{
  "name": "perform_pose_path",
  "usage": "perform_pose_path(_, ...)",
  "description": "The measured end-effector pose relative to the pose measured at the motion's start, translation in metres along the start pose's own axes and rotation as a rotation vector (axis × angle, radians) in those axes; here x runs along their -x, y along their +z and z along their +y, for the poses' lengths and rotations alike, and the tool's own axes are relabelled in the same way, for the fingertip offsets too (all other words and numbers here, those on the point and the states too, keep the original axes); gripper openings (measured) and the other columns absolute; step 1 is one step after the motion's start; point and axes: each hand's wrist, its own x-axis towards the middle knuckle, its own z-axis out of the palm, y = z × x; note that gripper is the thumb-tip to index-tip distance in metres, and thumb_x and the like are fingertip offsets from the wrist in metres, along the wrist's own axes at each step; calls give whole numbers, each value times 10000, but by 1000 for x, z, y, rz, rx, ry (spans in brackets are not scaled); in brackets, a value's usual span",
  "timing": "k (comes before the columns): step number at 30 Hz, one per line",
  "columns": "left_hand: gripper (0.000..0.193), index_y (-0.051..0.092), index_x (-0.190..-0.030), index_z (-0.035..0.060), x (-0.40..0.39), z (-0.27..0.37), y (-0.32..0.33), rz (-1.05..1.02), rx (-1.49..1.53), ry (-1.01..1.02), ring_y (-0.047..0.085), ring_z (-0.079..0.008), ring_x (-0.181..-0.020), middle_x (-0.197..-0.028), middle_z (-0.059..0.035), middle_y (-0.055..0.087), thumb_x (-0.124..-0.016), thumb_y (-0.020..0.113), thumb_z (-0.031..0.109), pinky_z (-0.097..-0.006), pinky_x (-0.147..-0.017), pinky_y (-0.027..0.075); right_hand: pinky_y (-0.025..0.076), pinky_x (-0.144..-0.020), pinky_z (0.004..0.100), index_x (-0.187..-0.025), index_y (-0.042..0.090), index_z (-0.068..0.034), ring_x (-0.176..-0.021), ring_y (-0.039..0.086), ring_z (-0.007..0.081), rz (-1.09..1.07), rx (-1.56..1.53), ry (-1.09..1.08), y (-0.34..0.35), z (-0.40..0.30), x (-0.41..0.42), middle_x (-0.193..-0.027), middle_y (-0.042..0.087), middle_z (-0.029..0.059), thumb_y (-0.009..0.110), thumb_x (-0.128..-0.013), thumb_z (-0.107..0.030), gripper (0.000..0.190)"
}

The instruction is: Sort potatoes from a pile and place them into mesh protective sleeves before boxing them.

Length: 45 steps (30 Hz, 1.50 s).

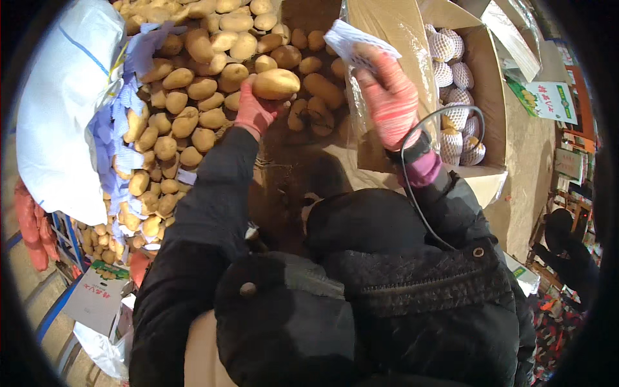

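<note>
In front of the potato pile (186, 121), my left hand (255, 112) grips one large potato (276, 84). A red knitted glove covers it. My right hand (387, 99), gloved the same way with a black band at the wrist, pinches a flattened white foam net sleeve (358, 43). This hand is over the near flap of a cardboard box (491, 96) lined with clear film. Several potatoes in foam nets (454, 72) lie inside the box. A thin grey cable loops by my right wrist.
A big white woven sack (67, 111) stands at the left, with loose purple-white foam nets (118, 126) between it and the potatoes. Printed cartons lie at the lower left (96, 295) and far right (551, 99). Another person (566, 246) is at the right edge.
</note>
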Motion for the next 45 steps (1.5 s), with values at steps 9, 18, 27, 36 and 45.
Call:
perform_pose_path(9, 517, 550, -1294, 68, 110, -11, 71, -61, -221, 299, 600, -244, -1101, -1246, -84, 624, -1014, 427, 484, -413, -982, 460, 536, -863, 332, -1381, 498, -87, -1023, 649, 260, -255, -116, 35, 11, -65, 8, -1166, 635, 151, 725, -853, -253, 598)
perform_pose_path(18, 445, 509, -1289, 11, 181, -32, 128, -523, -63, -13, 652, -290, -1014, -1194, -163, 612, -917, 611, 233, -431, -870, 548, 616, -727, 388, -1404, 456, -30, -1008, 687, 271, -254, -1331, 758, -30, -105, 48, -1189, 661, 163, 678, -877, -443, 705)
perform_pose_path(27, 246, 558, -892, 75, 217, -69, 168, -723, -1165, 1282, 557, -160, -754, -833, -59, 562, -731, 718, -19, -292, -685, 477, 460, -1018, 450, -1413, 425, -13, -1197, 562, 357, -59, 370, 111, -101, -68, 63, -1284, 564, 210, 763, -773, -270, 768)
perform_pose_path(36, 254, 627, -1049, 5, 51, 54, -43, 401, -1031, 972, 609, -161, -699, -883, -87, 663, -879, 701, 178, -311, -654, 509, 456, -1013, 453, -1463, 381, -143, -1237, 537, 394, -712, 1173, 612, -195, 96, 63, -1373, 518, 227, 624, -806, -312, 721)
perform_pose_path(45, 336, 619, -1040, -9, 43, 111, -67, 778, -1163, 1177, 582, -372, -1043, -1100, -229, 619, -808, 707, 217, -436, -928, 448, 451, -1016, 364, -1254, 606, -23, -1191, 578, 291, -63, 621, 78, -159, 23, -6, -1268, 602, 155, 662, -872, -72, 389)
